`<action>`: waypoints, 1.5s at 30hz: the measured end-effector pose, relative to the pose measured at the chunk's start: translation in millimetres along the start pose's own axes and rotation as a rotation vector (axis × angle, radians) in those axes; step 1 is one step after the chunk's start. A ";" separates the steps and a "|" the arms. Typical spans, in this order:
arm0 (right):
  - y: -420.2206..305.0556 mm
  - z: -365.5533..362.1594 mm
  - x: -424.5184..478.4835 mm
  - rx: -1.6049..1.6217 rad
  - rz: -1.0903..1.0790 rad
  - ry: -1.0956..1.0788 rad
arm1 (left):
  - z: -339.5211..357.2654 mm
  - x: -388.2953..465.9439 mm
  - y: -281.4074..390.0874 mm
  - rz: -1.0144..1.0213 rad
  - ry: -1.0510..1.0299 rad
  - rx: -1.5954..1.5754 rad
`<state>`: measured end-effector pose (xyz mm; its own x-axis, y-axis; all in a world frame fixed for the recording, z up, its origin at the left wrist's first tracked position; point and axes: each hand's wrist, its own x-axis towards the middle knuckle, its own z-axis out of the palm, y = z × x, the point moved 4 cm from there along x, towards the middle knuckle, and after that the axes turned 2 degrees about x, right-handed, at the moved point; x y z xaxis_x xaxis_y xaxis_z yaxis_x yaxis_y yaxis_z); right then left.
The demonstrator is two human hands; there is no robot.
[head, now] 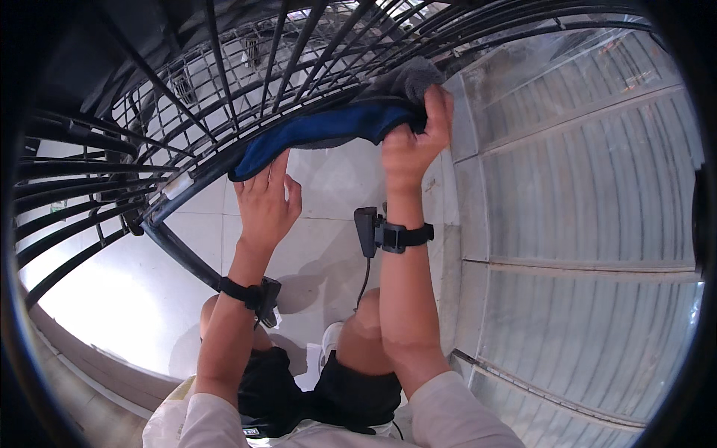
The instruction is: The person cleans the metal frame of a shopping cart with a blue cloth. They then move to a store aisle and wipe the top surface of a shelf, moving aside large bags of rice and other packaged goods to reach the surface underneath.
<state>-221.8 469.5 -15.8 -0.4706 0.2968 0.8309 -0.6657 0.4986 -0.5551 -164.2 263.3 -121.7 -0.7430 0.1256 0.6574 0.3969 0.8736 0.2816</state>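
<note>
A blue and grey cloth [330,124] with dark edging is draped along the lower bar [210,168] of a black metal wire rack. Its bunched, fuzzy grey end [424,78] is by my right hand [417,131], which grips the cloth with fingers curled into it. At the cloth's lower left end, my left hand [266,196] reaches up with its fingertips hidden behind the blue edge. The left thumb stands apart from the fingers, and whether they pinch the fabric is hidden. Each wrist wears a black strap with a small device.
Black rods [224,73] and wire mesh [252,36] spread across the top and left. A ribbed, translucent panel [582,207] rises along the right side. Below me is a light tiled floor [330,185], and a dark bar [182,255] slants down towards my left knee.
</note>
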 end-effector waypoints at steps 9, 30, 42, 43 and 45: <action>-31.8 28.1 4.0 -0.135 -0.144 -0.170 | -2.7 4.6 4.5 -0.004 0.026 -0.038; -32.3 17.4 16.1 -0.039 -0.066 0.027 | -27.9 0.9 -17.2 -0.110 0.031 -0.031; -31.4 7.8 14.6 -0.073 0.099 -0.019 | -21.5 2.0 -17.6 -0.104 0.060 0.008; -31.9 7.1 11.0 -0.046 0.068 -0.003 | -21.4 1.4 -18.2 -0.101 0.063 0.007; -35.1 8.6 5.4 0.008 0.005 0.029 | -18.6 2.0 -17.9 -0.107 0.060 0.029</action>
<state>-205.9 446.6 7.8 -0.4569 0.3230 0.8288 -0.6681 0.4906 -0.5595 -162.8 239.1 -112.4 -0.7462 0.0033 0.6657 0.3005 0.8940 0.3324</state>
